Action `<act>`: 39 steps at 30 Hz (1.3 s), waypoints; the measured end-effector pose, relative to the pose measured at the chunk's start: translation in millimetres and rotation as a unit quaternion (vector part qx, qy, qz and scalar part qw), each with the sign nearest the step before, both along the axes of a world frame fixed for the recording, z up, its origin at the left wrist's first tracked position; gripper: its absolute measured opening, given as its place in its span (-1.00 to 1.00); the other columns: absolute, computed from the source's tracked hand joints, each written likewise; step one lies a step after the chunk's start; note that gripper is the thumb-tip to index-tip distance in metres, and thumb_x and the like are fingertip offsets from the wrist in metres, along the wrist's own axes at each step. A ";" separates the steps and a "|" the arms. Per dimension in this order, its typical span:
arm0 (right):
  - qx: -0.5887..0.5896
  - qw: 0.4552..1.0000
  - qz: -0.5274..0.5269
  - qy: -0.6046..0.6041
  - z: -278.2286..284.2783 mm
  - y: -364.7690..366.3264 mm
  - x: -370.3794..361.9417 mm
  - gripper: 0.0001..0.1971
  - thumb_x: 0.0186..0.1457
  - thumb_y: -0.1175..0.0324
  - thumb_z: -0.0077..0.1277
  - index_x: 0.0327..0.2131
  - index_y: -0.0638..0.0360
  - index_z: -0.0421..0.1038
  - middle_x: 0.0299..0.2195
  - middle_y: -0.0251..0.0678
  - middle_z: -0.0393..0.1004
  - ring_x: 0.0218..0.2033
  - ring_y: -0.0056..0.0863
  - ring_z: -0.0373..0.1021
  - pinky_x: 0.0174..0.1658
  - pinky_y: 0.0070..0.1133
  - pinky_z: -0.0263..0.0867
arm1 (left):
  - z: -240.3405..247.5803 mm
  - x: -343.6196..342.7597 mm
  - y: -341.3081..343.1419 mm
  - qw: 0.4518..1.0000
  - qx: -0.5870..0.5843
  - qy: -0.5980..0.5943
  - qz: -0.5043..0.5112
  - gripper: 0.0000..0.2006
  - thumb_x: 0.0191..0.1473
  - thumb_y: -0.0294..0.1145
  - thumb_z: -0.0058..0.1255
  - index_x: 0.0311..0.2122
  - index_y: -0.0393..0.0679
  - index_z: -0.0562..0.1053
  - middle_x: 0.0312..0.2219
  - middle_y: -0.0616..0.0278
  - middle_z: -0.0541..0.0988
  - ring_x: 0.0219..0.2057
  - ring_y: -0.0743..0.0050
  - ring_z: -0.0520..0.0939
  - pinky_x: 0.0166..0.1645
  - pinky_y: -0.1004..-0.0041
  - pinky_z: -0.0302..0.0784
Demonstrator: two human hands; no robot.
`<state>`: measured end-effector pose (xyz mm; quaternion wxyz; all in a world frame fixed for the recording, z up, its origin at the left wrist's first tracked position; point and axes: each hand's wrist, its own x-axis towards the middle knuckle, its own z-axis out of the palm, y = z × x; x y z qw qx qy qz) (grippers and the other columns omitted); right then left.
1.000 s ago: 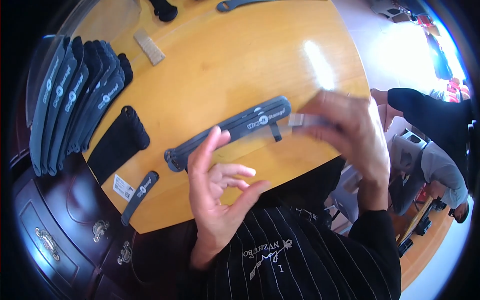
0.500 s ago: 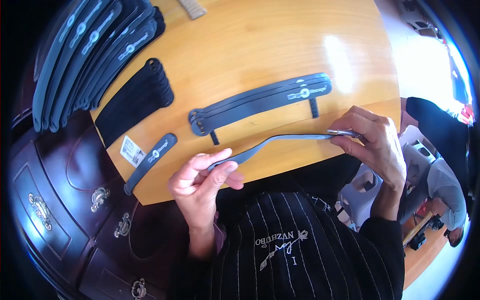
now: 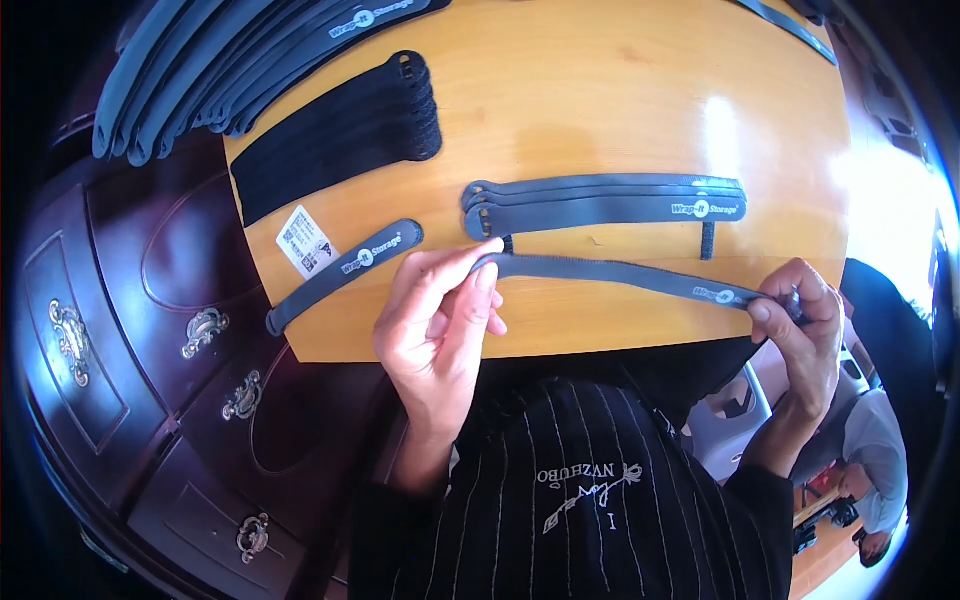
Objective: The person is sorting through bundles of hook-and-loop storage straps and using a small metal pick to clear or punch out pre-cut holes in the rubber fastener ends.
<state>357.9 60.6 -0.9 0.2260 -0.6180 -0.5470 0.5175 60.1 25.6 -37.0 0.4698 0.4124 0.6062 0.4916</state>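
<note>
A grey hook-and-loop strap stretches between my hands, just above the table's near edge. My left hand pinches its left end between thumb and fingers. At the other end, my right hand is closed on the strap; a small shiny metal piece shows partly among those fingers, mostly hidden. Just beyond lie several overlapping grey straps in a row, with short black tabs poking out beneath. A single grey strap lies slantwise to the left, beside a white printed label.
A stack of black straps lies at the back left of the wooden table. Behind it, many long grey straps overhang the edge. Another strap lies far right. Dark drawers stand left; a person sits at right.
My view has shifted, so the table's things sit farther right. The held strap has gone from bent to nearly straight. The metal tool in my right hand is now mostly hidden.
</note>
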 end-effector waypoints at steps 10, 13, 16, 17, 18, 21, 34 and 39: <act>0.003 1.000 -0.020 -0.011 -6.9 9.7 -9.1 -0.87 0.11 0.38 0.13 -0.40 0.22 0.42 -0.59 -0.44 0.48 -0.58 -0.79 0.22 -0.45 -0.72 0.07 | -15.7 3.4 6.5 0.984 0.050 0.165 0.042 -0.78 0.03 -0.66 0.15 -0.18 -0.32 0.45 -0.45 0.32 0.50 -0.46 0.81 0.46 -0.38 0.78 0.35; 0.003 1.000 -0.021 -0.017 -9.0 12.9 -8.8 -0.87 0.11 0.38 0.14 -0.40 0.21 0.42 -0.58 -0.44 0.49 -0.59 -0.78 0.19 -0.46 -0.72 0.06 | -16.6 5.6 11.1 0.983 0.065 0.163 0.061 -0.79 -0.01 -0.67 0.18 -0.23 -0.33 0.47 -0.52 0.30 0.49 -0.56 0.80 0.46 -0.49 0.74 0.38; 0.019 0.998 -0.046 -0.026 -14.0 13.5 -7.5 -0.84 0.07 0.36 0.18 -0.42 0.21 0.43 -0.59 -0.46 0.47 -0.59 -0.78 0.18 -0.45 -0.71 0.06 | -18.9 4.5 11.4 0.978 0.070 0.189 0.049 -0.79 -0.01 -0.68 0.18 -0.22 -0.32 0.46 -0.52 0.31 0.48 -0.57 0.81 0.45 -0.49 0.75 0.37; 0.022 0.998 -0.049 -0.036 -14.7 14.0 -6.7 -0.83 0.07 0.35 0.19 -0.43 0.21 0.43 -0.59 -0.46 0.46 -0.59 -0.78 0.17 -0.45 -0.71 0.06 | -18.6 4.9 11.9 0.978 0.069 0.189 0.048 -0.79 -0.01 -0.68 0.18 -0.22 -0.32 0.46 -0.52 0.31 0.48 -0.57 0.81 0.45 -0.49 0.75 0.37; 0.026 0.997 -0.051 -0.047 -15.4 14.4 -6.2 -0.82 0.07 0.33 0.20 -0.44 0.20 0.44 -0.59 -0.46 0.46 -0.58 -0.78 0.17 -0.44 -0.70 0.06 | -17.7 5.4 12.5 0.978 0.064 0.192 0.048 -0.79 -0.01 -0.67 0.18 -0.22 -0.32 0.46 -0.52 0.32 0.48 -0.57 0.81 0.45 -0.50 0.76 0.36; 0.040 0.996 -0.070 -0.046 -21.7 14.6 -8.0 -0.81 0.05 0.33 0.21 -0.46 0.20 0.44 -0.60 -0.48 0.43 -0.58 -0.77 0.16 -0.44 -0.71 0.06 | -16.5 6.3 12.7 0.976 0.056 0.207 0.044 -0.79 -0.01 -0.67 0.18 -0.23 -0.31 0.45 -0.53 0.32 0.48 -0.58 0.81 0.44 -0.51 0.75 0.34; 0.046 0.993 -0.085 -0.062 -23.3 17.0 -8.6 -0.80 0.02 0.34 0.25 -0.48 0.20 0.44 -0.65 -0.52 0.37 -0.61 -0.80 0.13 -0.49 -0.72 0.01 | -12.3 9.1 16.5 0.966 0.035 0.254 0.032 -0.80 0.00 -0.66 0.17 -0.24 -0.28 0.43 -0.56 0.33 0.47 -0.64 0.78 0.39 -0.56 0.72 0.28; 0.053 0.992 -0.085 -0.074 -22.3 19.6 -10.4 -0.81 0.00 0.36 0.25 -0.50 0.20 0.44 -0.66 -0.51 0.37 -0.62 -0.80 0.12 -0.51 -0.72 -0.01 | -8.7 11.9 19.1 0.971 0.025 0.233 0.042 -0.80 0.02 -0.65 0.15 -0.23 -0.27 0.42 -0.57 0.34 0.45 -0.65 0.77 0.37 -0.57 0.71 0.26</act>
